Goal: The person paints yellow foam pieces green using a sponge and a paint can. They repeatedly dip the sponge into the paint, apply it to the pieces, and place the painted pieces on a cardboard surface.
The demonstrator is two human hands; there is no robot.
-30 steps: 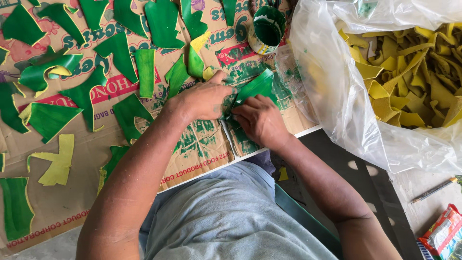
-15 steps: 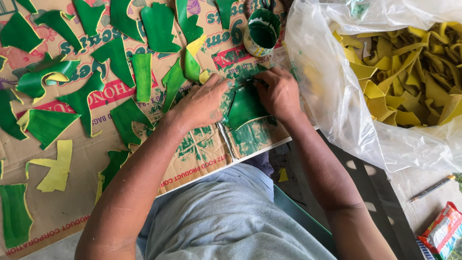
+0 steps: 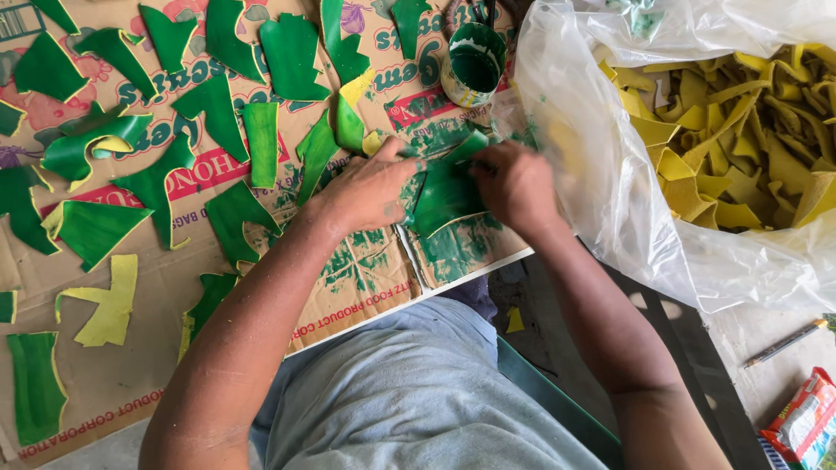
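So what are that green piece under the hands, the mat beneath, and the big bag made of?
Green piece: looks like thin leather or stiff sheet, glossy wet green paint; unsure.
Mat: flattened brown cardboard, printed and paint-smeared.
Bag: clear thin plastic, crinkled, showing the yellow pieces inside.

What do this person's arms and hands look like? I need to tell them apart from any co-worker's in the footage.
Both arms are bare to past the elbow, with no sleeves in view, no gloves, watch or rings. The left hand and right hand carry green paint smudges on the fingers and knuckles. The person wears a light grey-blue shirt.
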